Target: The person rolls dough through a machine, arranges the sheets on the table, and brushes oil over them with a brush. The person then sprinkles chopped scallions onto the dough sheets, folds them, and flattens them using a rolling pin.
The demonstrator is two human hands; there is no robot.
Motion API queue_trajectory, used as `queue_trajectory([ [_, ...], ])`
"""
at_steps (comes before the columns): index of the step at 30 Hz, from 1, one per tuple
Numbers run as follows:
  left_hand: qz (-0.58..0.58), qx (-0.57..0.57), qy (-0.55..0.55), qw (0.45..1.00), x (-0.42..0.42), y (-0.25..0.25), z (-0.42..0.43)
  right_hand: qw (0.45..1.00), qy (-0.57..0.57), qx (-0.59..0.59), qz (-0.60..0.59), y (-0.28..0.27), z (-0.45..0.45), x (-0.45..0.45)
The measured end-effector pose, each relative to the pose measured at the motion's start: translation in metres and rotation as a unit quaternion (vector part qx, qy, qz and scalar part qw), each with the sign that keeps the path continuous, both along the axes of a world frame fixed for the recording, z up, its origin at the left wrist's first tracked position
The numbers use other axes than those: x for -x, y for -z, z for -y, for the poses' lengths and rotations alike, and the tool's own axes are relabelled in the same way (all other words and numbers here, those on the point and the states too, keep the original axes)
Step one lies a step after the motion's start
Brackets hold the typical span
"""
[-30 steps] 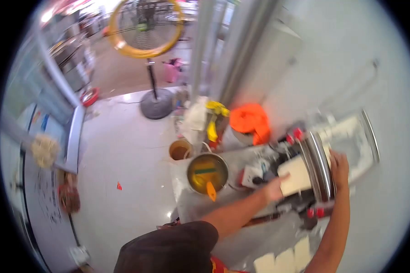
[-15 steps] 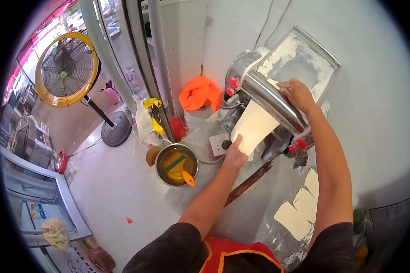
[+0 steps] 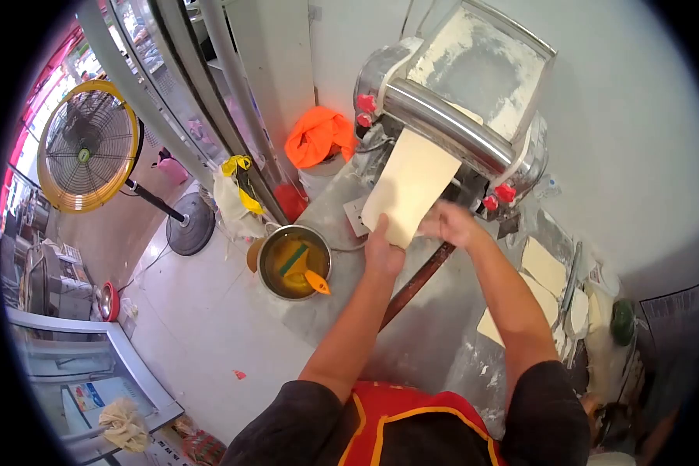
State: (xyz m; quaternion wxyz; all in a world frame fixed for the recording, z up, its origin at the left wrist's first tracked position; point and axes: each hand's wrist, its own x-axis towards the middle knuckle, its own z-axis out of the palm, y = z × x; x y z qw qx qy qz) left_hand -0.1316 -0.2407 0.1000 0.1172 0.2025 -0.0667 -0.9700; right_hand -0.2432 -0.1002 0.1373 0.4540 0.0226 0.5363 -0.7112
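Note:
A pale dough sheet (image 3: 415,175) hangs down from the steel roller (image 3: 450,120) of a dough sheeter. My left hand (image 3: 384,253) grips the sheet's lower end, thumb on top and fingers beneath. Close to the sheet's lower right edge is my right hand (image 3: 452,224); its fingers are smeared by motion, and I cannot tell whether they touch the dough. Behind the roller, the machine's floured tray (image 3: 512,62) slopes upward, with a small bit of dough showing at the roller's far side.
A metal pot (image 3: 330,262) of yellowish liquid holds an orange-handled tool (image 3: 316,283). Cut dough pieces (image 3: 544,266) lie at right, partly behind my right arm. A reddish-brown bar (image 3: 418,285) lies below the sheet. A yellow fan (image 3: 85,155) stands at left.
My right hand has come down from the top of the roller to beside the sheet's lower end. More of the sheet hangs below the roller, still in my left hand. The view has shifted.

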Motion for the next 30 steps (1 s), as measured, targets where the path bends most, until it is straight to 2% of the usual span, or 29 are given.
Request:
queue_trajectory([
  [1,0.016,0.005,-0.006,1.000,-0.005,-0.006,-0.001,0.976,0.105,0.173,0.083,0.001,0.009,0.007],
  [3,0.049,0.018,-0.015,0.999,-0.013,-0.018,-0.001,0.931,0.187,0.305,0.069,0.002,0.022,0.020],
  [6,0.042,0.044,-0.020,0.998,-0.025,-0.023,-0.001,0.906,0.224,0.359,0.019,-0.008,0.039,0.031],
  [9,0.058,0.095,-0.031,0.993,-0.038,-0.039,-0.004,0.899,0.220,0.375,-0.050,0.012,0.044,0.058],
  [12,0.071,0.148,-0.028,0.986,-0.054,-0.047,-0.005,0.912,0.278,0.296,-0.051,-0.002,0.055,0.058],
  [14,0.107,0.189,-0.020,0.976,-0.063,-0.057,-0.004,0.893,0.169,0.417,0.026,0.012,0.048,0.068],
  [15,0.123,0.211,-0.011,0.970,-0.068,-0.063,-0.004,0.858,0.089,0.503,0.043,0.005,0.050,0.060],
  [16,0.130,0.224,-0.014,0.966,-0.073,-0.072,-0.006,0.905,0.277,0.322,0.014,-0.011,0.062,0.047],
  [17,0.136,0.239,-0.016,0.961,-0.078,-0.081,-0.009,0.852,0.085,0.509,0.090,0.006,0.052,0.054],
  [18,0.140,0.252,-0.021,0.957,-0.080,-0.084,-0.012,0.838,0.040,0.537,0.087,0.000,0.053,0.045],
  [19,0.138,0.272,-0.016,0.952,-0.082,-0.082,-0.013,0.899,0.238,0.368,0.012,-0.009,0.063,0.030],
  [21,0.134,0.312,-0.012,0.941,-0.098,-0.075,-0.011,0.913,0.277,0.289,-0.074,-0.019,0.062,-0.001],
  [23,0.152,0.355,0.040,0.922,-0.119,-0.068,-0.014,0.899,0.222,0.374,0.052,-0.017,0.046,-0.024],
  [26,0.178,0.420,0.105,0.884,-0.152,-0.055,-0.014,0.860,0.352,0.360,0.083,0.003,0.005,-0.082],
  [27,0.186,0.440,0.123,0.870,-0.162,-0.049,-0.014,0.842,0.355,0.391,0.109,0.021,-0.019,-0.101],
  [28,0.131,0.452,0.155,0.869,-0.170,-0.026,-0.014,0.831,0.367,0.411,0.073,0.024,-0.047,-0.131],
  [30,0.138,0.423,0.268,0.855,-0.177,-0.011,-0.032,0.828,0.322,0.458,-0.014,0.055,-0.114,-0.185],
])
